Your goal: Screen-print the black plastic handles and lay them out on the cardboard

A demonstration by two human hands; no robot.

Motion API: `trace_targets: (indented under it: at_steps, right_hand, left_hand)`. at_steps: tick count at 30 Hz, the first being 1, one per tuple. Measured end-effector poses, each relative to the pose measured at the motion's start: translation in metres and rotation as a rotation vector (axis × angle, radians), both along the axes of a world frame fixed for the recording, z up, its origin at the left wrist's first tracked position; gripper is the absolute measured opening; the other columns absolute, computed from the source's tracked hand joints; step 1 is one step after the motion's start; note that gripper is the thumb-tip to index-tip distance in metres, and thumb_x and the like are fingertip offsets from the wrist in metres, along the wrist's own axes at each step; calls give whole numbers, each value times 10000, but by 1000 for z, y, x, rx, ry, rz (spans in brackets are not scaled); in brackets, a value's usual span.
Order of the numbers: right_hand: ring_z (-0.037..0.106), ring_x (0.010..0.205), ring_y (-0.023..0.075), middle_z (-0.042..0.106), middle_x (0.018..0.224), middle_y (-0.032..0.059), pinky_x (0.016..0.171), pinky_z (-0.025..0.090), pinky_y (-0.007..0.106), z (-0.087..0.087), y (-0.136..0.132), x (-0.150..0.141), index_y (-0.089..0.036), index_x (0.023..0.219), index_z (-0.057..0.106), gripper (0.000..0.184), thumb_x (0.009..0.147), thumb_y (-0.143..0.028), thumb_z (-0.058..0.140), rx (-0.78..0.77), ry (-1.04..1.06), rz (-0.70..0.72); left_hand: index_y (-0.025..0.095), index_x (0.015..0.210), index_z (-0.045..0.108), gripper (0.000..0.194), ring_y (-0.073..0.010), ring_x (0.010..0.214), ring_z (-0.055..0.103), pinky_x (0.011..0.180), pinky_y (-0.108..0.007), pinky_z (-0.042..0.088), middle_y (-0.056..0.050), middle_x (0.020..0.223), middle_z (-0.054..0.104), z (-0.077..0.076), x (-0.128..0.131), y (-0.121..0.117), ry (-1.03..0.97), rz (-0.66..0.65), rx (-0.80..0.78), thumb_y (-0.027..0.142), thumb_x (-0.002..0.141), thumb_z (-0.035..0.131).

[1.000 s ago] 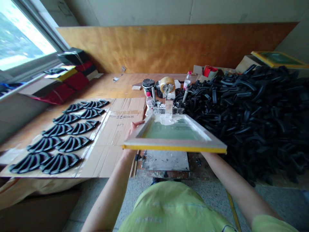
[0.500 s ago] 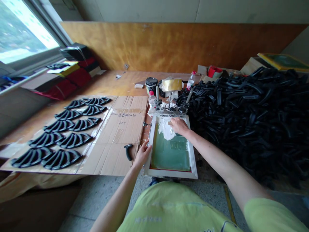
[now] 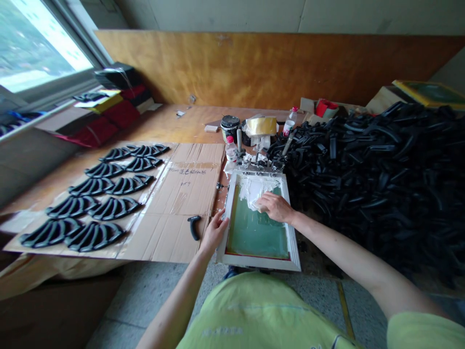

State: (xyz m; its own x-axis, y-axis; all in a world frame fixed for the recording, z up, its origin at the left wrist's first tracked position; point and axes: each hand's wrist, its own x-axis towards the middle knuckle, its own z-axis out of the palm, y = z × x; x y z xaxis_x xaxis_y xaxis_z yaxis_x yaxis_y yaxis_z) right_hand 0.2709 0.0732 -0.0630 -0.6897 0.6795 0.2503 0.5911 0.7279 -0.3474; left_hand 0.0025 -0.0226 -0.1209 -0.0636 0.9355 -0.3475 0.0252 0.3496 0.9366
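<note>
A white-bordered printing screen [image 3: 295, 242] with a green mesh lies in front of me, clamped at its far end by a metal hinge [image 3: 259, 167]. My left hand [image 3: 215, 230] grips its left edge, fingers curled against the border. Over the mesh, my right hand [image 3: 275, 207] is closed in a pinch on what looks like a flat white scraper [image 3: 255, 204], mostly hidden by the fingers and smeared with white. Thick white ink [image 3: 249, 186] covers the mesh's far part. Left of the screen, a single curved black handle [image 3: 195, 228] lies on the cardboard [image 3: 174, 194].
Black handles stand in fan-shaped rows [image 3: 96, 236] on the cardboard's left. A large heap of black handles [image 3: 366, 179] fills the right side. Behind the hinge are a paint tub [image 3: 230, 127], a yellow tape roll [image 3: 261, 126] and two bottles, one bottle [image 3: 231, 149] close by.
My right hand has moved toward me and slightly right over the mesh, and white now spreads wider across the far part. My left hand stays at the screen's left edge.
</note>
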Motion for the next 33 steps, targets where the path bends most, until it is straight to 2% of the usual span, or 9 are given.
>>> trace_targets:
  at_steps: [7,10,14,18,21,24,27,30,33]
  right_hand:
    - [645,895,225,689,1091,32,788,491,321,38,68,-3,-313,1330,529,599,765,-266,722,-42,63,-434]
    - [664,838,216,718,997,42,757,508,313,49,86,27,-268,1326,541,528,813,-270,663,24,88,-618]
    - [630,647,145,704,729,30,582,503,230,26,65,71,-55,1005,670,290,915,-190,430,71,20,-811]
    - [619,716,125,709,784,17,639,514,225,-20,23,63,-91,948,676,194,859,-226,570,-8,-65,-582]
    - [613,897,199,699,929,52,809,494,334,-36,-1,31,-192,953,681,197,765,-224,731,-57,-16,-473]
    - [567,929,228,656,895,71,860,455,368,-29,-31,-6,-187,871,675,86,830,-262,678,-15,62,-498]
    - [541,942,209,633,897,61,875,436,340,-21,-65,-35,-196,924,673,107,887,-273,609,20,110,-247]
    - [544,927,180,645,927,36,860,431,304,-22,-74,-22,-224,1014,672,157,926,-267,549,-44,18,-69]
    - [527,983,217,642,991,99,852,417,326,-28,-50,44,-168,1013,678,210,931,-194,487,-49,-221,-512]
  left_hand:
    - [209,1369,506,779,-142,616,605,540,-231,448,-27,817,689,63,-1,-1,-104,-8,-18,598,715,675]
    - [196,1221,615,642,-127,597,592,516,-225,442,-40,879,693,98,-1,9,-139,0,23,659,778,565]
    - [182,1081,617,552,-155,789,642,632,-235,504,-57,999,677,136,10,46,-299,78,290,648,792,556]
    - [205,1105,578,512,-161,835,652,589,-218,504,-64,1006,676,151,27,77,-419,100,358,622,810,543]
    - [201,1127,558,509,-146,772,659,552,-207,498,-76,996,686,132,45,67,-449,174,241,620,843,501]
    - [171,1157,549,546,-188,759,685,533,-254,519,-122,1031,698,93,68,32,-466,-11,-133,603,823,559]
    - [158,1087,570,497,-214,787,700,563,-280,539,-117,956,707,55,75,-2,-497,-61,-344,579,823,575]
    - [161,955,570,402,-194,686,692,514,-246,500,-81,804,701,24,38,-18,-351,60,-368,541,824,571]
    - [151,788,560,440,-155,504,604,452,-234,439,-71,656,669,-7,-37,-20,28,207,-365,566,858,432]
